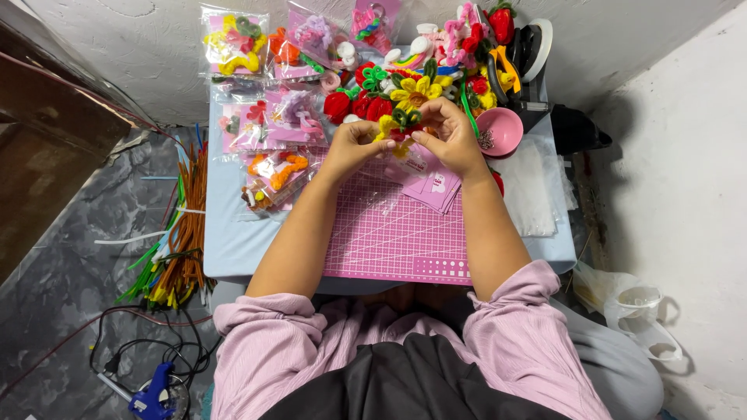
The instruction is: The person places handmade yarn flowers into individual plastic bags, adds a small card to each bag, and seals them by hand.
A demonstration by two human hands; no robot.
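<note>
Both hands meet over the far end of a pink cutting mat. My left hand and my right hand pinch a small pipe-cleaner piece of yellow, red and green between the fingertips. Just beyond the hands lies a heap of finished pipe-cleaner flowers and strawberries, among them a yellow flower. Under the right hand, clear bags and pink cards rest on the mat.
Bagged pipe-cleaner crafts cover the small table's left half. A pink bowl sits at the right, beside a tape dispenser. Loose pipe cleaners lie on the floor left; a blue glue gun lies lower left. White walls stand behind and right.
</note>
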